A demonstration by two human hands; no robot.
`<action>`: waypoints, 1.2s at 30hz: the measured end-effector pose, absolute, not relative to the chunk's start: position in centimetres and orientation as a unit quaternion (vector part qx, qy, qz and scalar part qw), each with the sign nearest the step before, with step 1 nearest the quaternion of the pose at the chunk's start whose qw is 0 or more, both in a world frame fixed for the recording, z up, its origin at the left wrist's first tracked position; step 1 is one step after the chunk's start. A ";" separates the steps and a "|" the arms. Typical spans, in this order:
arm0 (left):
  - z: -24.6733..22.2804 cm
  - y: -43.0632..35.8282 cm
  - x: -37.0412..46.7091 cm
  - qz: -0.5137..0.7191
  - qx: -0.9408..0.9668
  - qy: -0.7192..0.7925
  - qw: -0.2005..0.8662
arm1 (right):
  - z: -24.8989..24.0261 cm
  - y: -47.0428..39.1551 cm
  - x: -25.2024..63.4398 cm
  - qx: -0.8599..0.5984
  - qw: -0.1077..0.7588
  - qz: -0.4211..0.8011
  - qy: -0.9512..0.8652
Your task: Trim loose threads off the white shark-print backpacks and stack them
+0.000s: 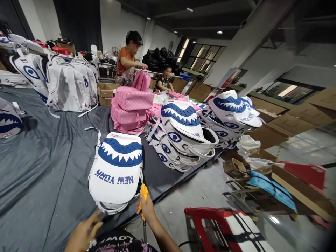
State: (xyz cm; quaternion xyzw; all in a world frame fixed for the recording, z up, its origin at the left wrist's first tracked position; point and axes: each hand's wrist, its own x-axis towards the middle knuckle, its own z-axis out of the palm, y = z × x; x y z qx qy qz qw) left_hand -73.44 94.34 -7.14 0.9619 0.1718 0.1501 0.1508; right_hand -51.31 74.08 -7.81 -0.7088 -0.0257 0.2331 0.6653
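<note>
A white backpack (115, 171) with a blue shark-tooth band and "NEW YORK" lettering lies flat on the dark cloth in front of me, its lettering upside down from here. My right hand (147, 206) is wrapped round a yellow corded hand tool (143, 198), upright beside the backpack's lower right edge; its exact kind is unclear. A cord runs down from its lower end. Close to the near end of the backpack, by its handle (112, 210), my left hand (85, 231) is slightly blurred, with fingers apart and nothing visible in them.
Stacked white shark backpacks (181, 136) stand to the right, with pink backpacks (131, 108) behind. More white backpacks (69, 84) are at the far left. A red stool (207, 224) and cardboard boxes (301, 119) occupy the right side. Two people work across the table (65, 140).
</note>
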 end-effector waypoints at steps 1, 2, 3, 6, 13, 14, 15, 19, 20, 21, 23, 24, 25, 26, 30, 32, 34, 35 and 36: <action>-6.4 95.1 -73.8 0.170 0.963 0.164 0.131 | -7.5 73.9 -51.1 -0.708 0.663 0.242 -0.005; -5.3 96.1 -73.5 0.190 0.964 0.149 0.108 | -7.1 73.5 -51.0 -0.708 0.661 0.247 0.008; -3.9 97.1 -72.7 0.185 0.972 0.122 0.075 | -6.5 73.1 -51.1 -0.709 0.659 0.250 0.016; -0.2 100.0 -68.0 0.048 0.997 0.056 0.024 | -4.6 71.7 -52.5 -0.713 0.654 0.249 0.034; 1.4 101.9 -61.4 -0.162 0.981 0.005 0.106 | -6.1 69.4 -57.4 -0.677 0.651 0.311 0.146; 1.2 101.8 -61.3 -0.162 0.981 0.011 0.102 | -6.8 69.3 -58.1 -0.670 0.655 0.317 0.145; 0.8 101.6 -61.3 -0.160 0.982 0.017 0.096 | -7.3 69.2 -58.7 -0.664 0.663 0.320 0.133; -1.6 99.8 -61.8 -0.102 0.990 0.063 0.079 | -8.6 69.1 -60.7 -0.677 0.675 0.287 0.065; -2.2 99.1 -62.1 -0.086 0.990 0.081 0.077 | -8.7 69.1 -61.0 -0.692 0.668 0.269 0.058; -2.7 98.3 -62.3 -0.075 0.990 0.096 0.074 | -8.8 69.2 -61.4 -0.707 0.661 0.245 0.057; -3.2 96.8 -62.9 -0.075 0.989 0.104 0.073 | -8.7 69.4 -61.8 -0.727 0.654 0.202 0.056; -3.0 96.1 -63.1 -0.084 0.989 0.099 0.075 | -8.5 69.4 -61.9 -0.732 0.652 0.190 0.054; -2.5 95.5 -63.2 -0.096 0.988 0.095 0.077 | -8.3 69.4 -61.9 -0.736 0.650 0.180 0.053; -1.8 95.1 -63.2 -0.109 0.986 0.094 0.080 | -8.0 69.2 -61.8 -0.741 0.647 0.171 0.052; 3.5 95.0 -62.0 -0.112 0.982 0.122 0.091 | -6.3 68.2 -61.5 -0.743 0.652 0.136 0.056; 5.8 95.3 -61.6 -0.081 0.986 0.124 0.082 | -5.5 67.8 -61.7 -0.740 0.659 0.124 0.057; 6.3 95.2 -62.5 -0.065 0.992 0.092 0.060 | -5.1 67.9 -62.2 -0.737 0.662 0.131 0.047; 5.6 95.0 -63.4 -0.067 0.995 0.062 0.042 | -5.0 68.1 -62.6 -0.733 0.665 0.140 0.039; 4.3 94.7 -64.6 -0.075 0.996 0.031 0.021 | -5.1 68.3 -63.0 -0.728 0.668 0.150 0.028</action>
